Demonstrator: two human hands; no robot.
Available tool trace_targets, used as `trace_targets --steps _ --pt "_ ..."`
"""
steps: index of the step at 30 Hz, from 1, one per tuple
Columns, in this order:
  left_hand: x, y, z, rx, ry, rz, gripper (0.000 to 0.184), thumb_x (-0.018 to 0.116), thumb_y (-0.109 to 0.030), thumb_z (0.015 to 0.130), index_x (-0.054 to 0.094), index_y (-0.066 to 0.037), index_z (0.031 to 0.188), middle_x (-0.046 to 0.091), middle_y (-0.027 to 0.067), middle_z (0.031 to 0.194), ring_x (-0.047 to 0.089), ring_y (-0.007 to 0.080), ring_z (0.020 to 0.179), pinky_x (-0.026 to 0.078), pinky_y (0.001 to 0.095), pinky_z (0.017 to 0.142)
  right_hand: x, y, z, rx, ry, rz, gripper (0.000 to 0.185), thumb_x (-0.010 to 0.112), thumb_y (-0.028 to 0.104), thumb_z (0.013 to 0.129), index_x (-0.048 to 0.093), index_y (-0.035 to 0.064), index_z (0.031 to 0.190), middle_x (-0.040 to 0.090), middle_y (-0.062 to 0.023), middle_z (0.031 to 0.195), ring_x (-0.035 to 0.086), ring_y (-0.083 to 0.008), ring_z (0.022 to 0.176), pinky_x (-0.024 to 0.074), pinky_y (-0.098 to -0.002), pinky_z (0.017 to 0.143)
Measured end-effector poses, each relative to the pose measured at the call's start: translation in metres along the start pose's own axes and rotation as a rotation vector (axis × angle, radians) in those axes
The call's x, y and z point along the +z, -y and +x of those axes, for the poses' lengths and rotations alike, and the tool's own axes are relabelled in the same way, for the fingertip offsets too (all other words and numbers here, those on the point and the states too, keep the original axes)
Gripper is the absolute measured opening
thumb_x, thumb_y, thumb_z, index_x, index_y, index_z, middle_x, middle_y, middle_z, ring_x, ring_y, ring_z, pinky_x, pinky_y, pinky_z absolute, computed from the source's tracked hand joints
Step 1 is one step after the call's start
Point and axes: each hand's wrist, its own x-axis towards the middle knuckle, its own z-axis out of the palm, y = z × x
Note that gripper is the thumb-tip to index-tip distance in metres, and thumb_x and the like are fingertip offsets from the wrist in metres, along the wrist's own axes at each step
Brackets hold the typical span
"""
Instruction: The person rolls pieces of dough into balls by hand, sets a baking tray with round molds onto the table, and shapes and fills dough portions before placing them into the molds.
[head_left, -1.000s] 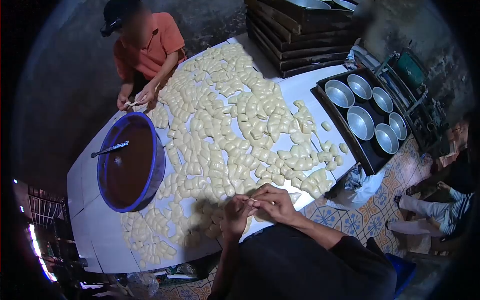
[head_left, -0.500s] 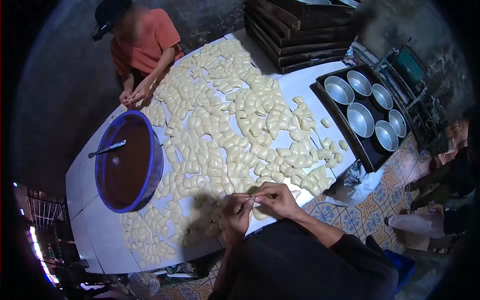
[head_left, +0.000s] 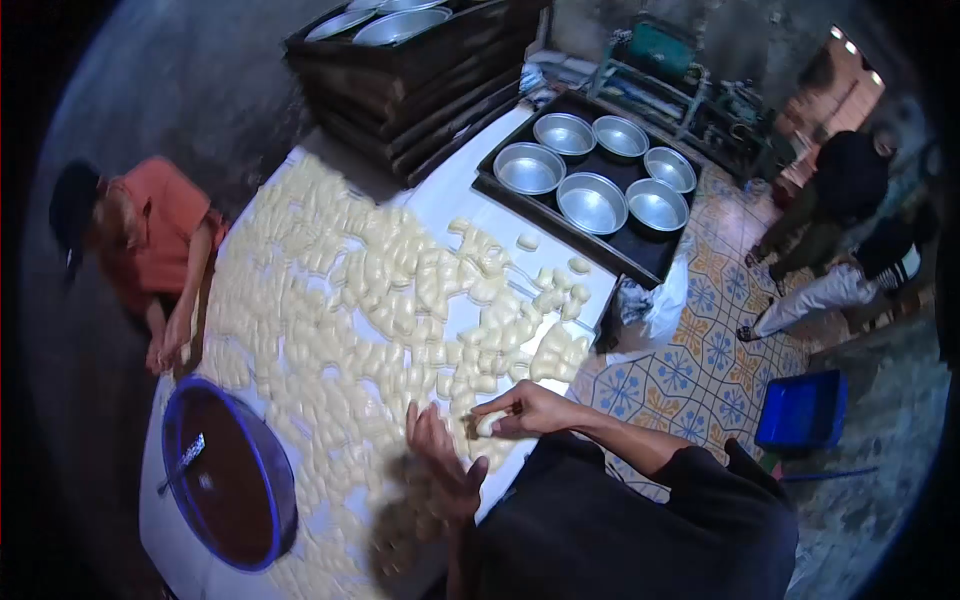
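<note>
Many pale dough pieces (head_left: 350,290) cover a white table (head_left: 455,195). My right hand (head_left: 540,408) pinches a small dough piece (head_left: 490,423) over the near edge of the table. Just left of it, my left hand (head_left: 445,460) is open, with fingers spread and nothing in it. Below both hands lie more dough pieces, partly hidden and in shadow. To the left, a blue tub (head_left: 285,470) holds a brown mass, with a metal-ended spoon (head_left: 190,452) resting in it.
A dark tray (head_left: 640,265) of round metal pans (head_left: 592,203) sits on the right side. Dark trays (head_left: 400,100) stand stacked at the back. Across the table is a person in an orange shirt (head_left: 165,225). People stand on the tiled floor (head_left: 690,350) near a blue crate (head_left: 800,410).
My hands were together at a dough piece; now they are apart, the left opened and the right keeping the piece. The view has swung to the right.
</note>
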Motion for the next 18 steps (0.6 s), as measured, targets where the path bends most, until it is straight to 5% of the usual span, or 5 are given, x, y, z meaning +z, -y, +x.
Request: trace_targets --steps 4,8,11,16,18 --pt "0.003 0.009 0.016 -0.305 -0.112 -0.351 0.076 0.069 -0.039 0.077 0.033 -0.001 0.133 0.035 0.0187 0.137 0.04 0.0355 0.123 0.037 0.046 0.097 -0.081 -0.063 0.044 -0.156 -0.597 0.021 0.037 0.061 0.01 0.072 0.066 0.0041 0.108 0.069 -0.0097 0.087 0.062 -0.0129 0.072 0.0498 -0.028 0.065" --pt "0.009 0.014 0.019 -0.427 -0.032 -0.36 0.053 0.064 -0.019 0.079 0.044 0.002 0.123 0.052 0.0171 0.12 0.054 0.0286 0.107 0.045 0.038 0.089 -0.198 -0.074 0.098 -0.304 -0.958 -0.189 0.038 0.056 0.003 0.069 0.064 -0.0033 0.105 0.065 -0.0183 0.104 0.065 -0.0241 0.084 0.0495 -0.0321 0.076" --pt "0.026 -0.003 0.024 -0.47 -0.054 -0.306 0.031 0.053 -0.002 0.082 0.051 0.006 0.112 0.06 0.0158 0.105 0.061 0.0234 0.095 0.049 0.0313 0.079 -0.242 -0.113 0.136 -0.384 -0.825 -0.367 0.042 0.053 -0.002 0.065 0.062 -0.0041 0.107 0.058 -0.0207 0.116 0.059 -0.0329 0.101 0.0459 -0.0358 0.086" --pt "0.044 -0.005 0.035 -0.561 -0.051 -0.188 0.024 0.055 -0.007 0.084 0.057 0.004 0.106 0.062 0.0137 0.102 0.059 0.024 0.094 0.047 0.0331 0.083 -0.249 -0.095 0.114 -0.251 -0.63 -0.356 0.037 0.058 0.002 0.067 0.061 -0.0038 0.103 0.057 -0.0205 0.116 0.053 -0.0372 0.11 0.0426 -0.039 0.091" --pt "0.054 -0.001 0.042 -0.541 0.024 -0.094 0.023 0.055 -0.007 0.084 0.058 0.003 0.104 0.062 0.0134 0.101 0.059 0.0242 0.094 0.046 0.0333 0.083 -0.24 -0.097 0.124 -0.372 -0.789 -0.581 0.032 0.06 0.004 0.068 0.061 -0.0027 0.1 0.058 -0.019 0.11 0.054 -0.0368 0.104 0.0436 -0.0406 0.089"
